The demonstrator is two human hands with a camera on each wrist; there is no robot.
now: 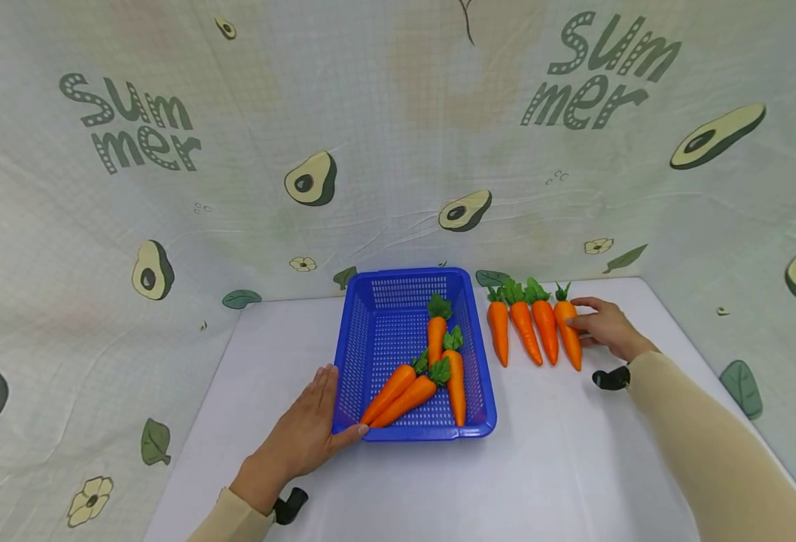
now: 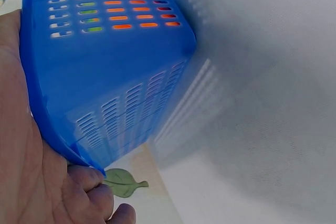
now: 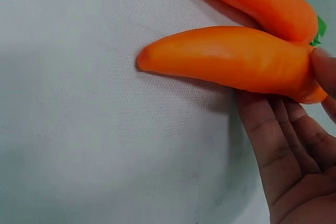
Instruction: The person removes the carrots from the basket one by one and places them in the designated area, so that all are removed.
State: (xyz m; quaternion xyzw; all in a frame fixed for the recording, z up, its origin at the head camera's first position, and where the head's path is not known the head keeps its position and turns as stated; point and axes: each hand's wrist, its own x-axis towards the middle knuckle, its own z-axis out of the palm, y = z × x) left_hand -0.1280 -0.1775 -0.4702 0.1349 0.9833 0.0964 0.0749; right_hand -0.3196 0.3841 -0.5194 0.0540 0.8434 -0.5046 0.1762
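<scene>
My right hand [image 1: 608, 329] holds the rightmost carrot [image 1: 571, 350] of a row on the table, the thumb on top and the other fingers along its side. In the right wrist view this carrot [image 3: 220, 59] lies with its bare tip pointing left. To its left are three more carrots, leafy ends away from me. My left hand [image 1: 309, 425] rests along the left side of a blue plastic basket [image 1: 414, 434], fingers straight and thumb at the near corner. Several carrots [image 1: 407, 400] with green tops lie inside, toward the basket's near and right parts.
A white-covered table [image 1: 540, 467] carries the basket and the row of carrots. Behind and beside it hangs a pale cloth [image 1: 370, 98] printed with avocados, leaves and lettering. Small black devices [image 1: 611, 378] sit at both wrists.
</scene>
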